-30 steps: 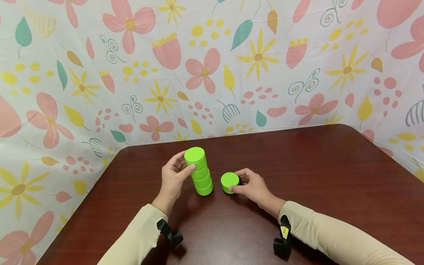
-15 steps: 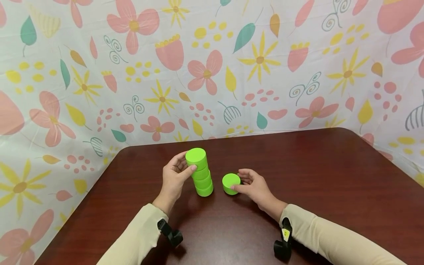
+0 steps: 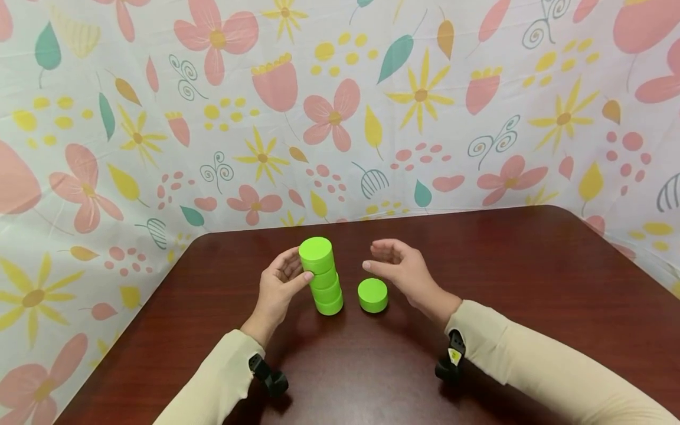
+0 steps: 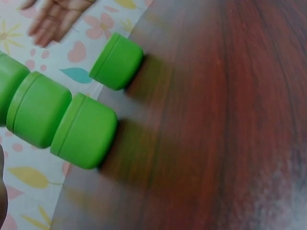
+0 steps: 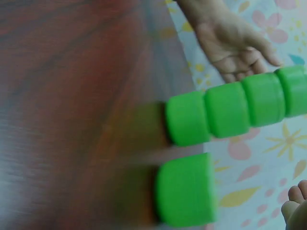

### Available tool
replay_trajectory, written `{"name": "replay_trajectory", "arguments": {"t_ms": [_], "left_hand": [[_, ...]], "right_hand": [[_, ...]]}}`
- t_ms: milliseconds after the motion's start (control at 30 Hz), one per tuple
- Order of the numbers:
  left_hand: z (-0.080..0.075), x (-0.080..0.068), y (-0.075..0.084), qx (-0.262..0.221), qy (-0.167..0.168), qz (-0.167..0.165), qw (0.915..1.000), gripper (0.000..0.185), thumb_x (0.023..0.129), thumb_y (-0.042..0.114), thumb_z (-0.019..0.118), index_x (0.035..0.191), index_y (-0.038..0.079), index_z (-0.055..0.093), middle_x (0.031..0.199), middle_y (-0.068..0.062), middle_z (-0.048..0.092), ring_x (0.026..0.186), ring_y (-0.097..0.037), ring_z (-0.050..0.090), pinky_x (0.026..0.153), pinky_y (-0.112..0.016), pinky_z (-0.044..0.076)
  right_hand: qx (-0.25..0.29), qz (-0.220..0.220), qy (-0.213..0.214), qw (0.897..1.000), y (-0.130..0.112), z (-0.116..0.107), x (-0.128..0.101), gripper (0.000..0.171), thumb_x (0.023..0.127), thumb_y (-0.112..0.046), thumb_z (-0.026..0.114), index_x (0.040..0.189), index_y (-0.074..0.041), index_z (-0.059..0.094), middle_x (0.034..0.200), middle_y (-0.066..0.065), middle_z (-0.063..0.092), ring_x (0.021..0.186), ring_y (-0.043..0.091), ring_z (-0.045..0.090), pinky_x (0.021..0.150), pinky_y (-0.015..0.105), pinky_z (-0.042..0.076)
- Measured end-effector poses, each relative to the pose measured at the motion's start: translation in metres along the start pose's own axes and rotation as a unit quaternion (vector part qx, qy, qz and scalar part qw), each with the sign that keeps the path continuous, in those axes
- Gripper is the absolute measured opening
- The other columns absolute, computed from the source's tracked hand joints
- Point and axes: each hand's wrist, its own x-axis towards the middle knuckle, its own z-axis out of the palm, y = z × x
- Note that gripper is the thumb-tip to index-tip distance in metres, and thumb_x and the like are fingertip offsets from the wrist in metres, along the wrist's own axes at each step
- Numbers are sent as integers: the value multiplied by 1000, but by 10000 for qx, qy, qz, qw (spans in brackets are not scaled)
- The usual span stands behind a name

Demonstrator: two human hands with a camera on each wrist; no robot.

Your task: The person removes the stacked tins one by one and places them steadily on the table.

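Note:
Several small round green containers with a lid-like seam stand in one slightly uneven stack on the dark red-brown table. My left hand holds the stack loosely near the top, thumb at the near side and fingertips hidden behind it. One more green container stands alone just right of the stack. Above and behind it, my right hand is raised with loosely bent fingers and thumb apart, holding nothing. In the right wrist view, the stack and single container show side by side; fingers peek in at the edge.
A floral cloth hangs behind the table. Each wrist wears a black camera mount, the left one and the right one both low over the table. The table's rounded far corners reach the cloth.
My right hand has let go of the single container and lifted up and away from it. The left hand stays at the stack, and the containers stand where they were.

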Motion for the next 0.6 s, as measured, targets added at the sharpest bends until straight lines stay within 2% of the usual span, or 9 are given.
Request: {"name": "replay_trajectory", "arguments": {"t_ms": [167, 233, 300, 500, 600], "left_hand": [[-3, -2, -5, 50, -168, -276, 9995, 51, 78, -13, 62, 126, -8, 47, 123, -22, 54, 107, -9, 58, 95, -27, 44], [-5, -2, -7, 59, -218, -342, 9992, 51, 78, -13, 62, 126, -9, 47, 125, -25, 53, 106, -9, 59, 94, -25, 45], [-5, -3, -10, 83, -255, -378, 9989, 51, 77, -13, 63, 126, -9, 47, 124, -23, 55, 106, -9, 59, 93, -25, 45], [-5, -5, -12, 98, -444, -526, 9976, 52, 79, -9, 64, 129, -4, 47, 113, -2, 62, 104, -10, 60, 90, -24, 47], [-3, -6, -13, 106, -516, -527, 9972, 53, 80, -7, 64, 130, -3, 47, 113, -3, 62, 104, -10, 60, 88, -25, 48]], "right_hand": [[-110, -131, -287, 9994, -22, 8, 11, 50, 78, -18, 75, 122, -6, 54, 126, 11, 56, 118, 24, 52, 92, 37, 47], [-120, -129, -444, 9989, -28, 12, 14, 50, 78, -18, 74, 122, -6, 54, 127, 10, 56, 118, 24, 51, 91, 38, 47], [-180, -117, -589, 9980, -33, 17, 16, 50, 78, -19, 74, 122, -7, 55, 128, 9, 55, 119, 23, 51, 91, 39, 47], [-305, -125, -977, 9947, -41, 32, 22, 52, 78, -18, 74, 124, -7, 53, 130, 8, 53, 123, 24, 48, 93, 41, 46], [-281, -213, -1105, 9933, -44, 40, 24, 53, 78, -17, 74, 125, -6, 53, 131, 9, 53, 123, 25, 48, 92, 40, 47]]}}
